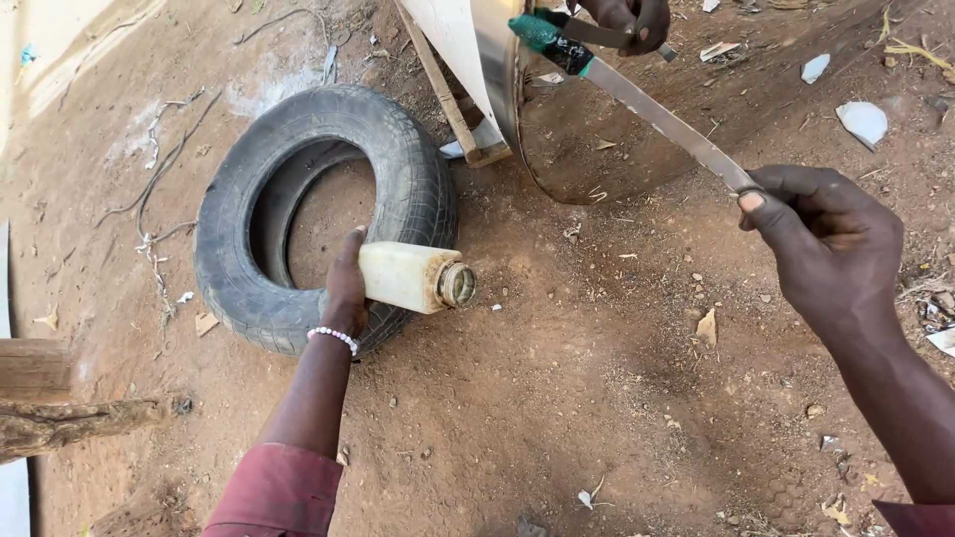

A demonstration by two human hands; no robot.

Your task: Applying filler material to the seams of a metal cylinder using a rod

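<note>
Right hand [826, 249] pinches the tip of one long knife [657, 114]; another person's hand [632, 20] holds its green handle end. Left hand [345, 283] grips one cream plastic bottle [408, 276], neck open, beside one tyre [298, 214] on dirt. Handover step, I judge; next calls for a safer grip, away from the edge.

My arms, seen from above
Rolled dark red sleeves [279, 492] on both; white bead bracelet [333, 337] above the left sleeve.
</note>
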